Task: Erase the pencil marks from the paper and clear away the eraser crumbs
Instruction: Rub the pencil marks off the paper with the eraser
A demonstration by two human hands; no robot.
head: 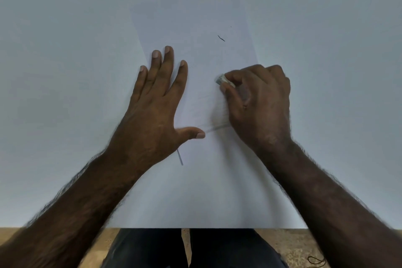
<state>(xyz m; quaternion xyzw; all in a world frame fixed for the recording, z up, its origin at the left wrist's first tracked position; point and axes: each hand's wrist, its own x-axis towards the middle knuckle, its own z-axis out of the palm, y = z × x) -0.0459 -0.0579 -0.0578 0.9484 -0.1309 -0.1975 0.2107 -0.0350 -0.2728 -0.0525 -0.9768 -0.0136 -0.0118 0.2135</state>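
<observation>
White paper (217, 180) lies on the pale counter (65, 50), its long axis running away from the person, with the near short edge at the counter's front edge and the far end tilted slightly to the left.

On the sheet's left part the left hand (152, 113) rests palm down. Its fingers (166, 65) are straight and spread a little apart, and the thumb is stretched out to the right, its tip flat on the paper.

To the right, the right hand (258, 102) is curled, with thumb and forefinger pinching a small whitish eraser (221, 79). Only the eraser's left end shows past the fingertips, pointing up and to the left; whether it touches the sheet cannot be told.

A faint grey pencil line (217, 127) runs nearly level between the left thumb tip and the heel of the right hand. A second short grey stroke (180, 159) shows just below the left wrist, slanting down to the right. Farther up the sheet, well apart from both hands, lies a small dark crumb (221, 38), thin and curved.

Below the counter's front edge the person's dark trousers (152, 250) are in view.
</observation>
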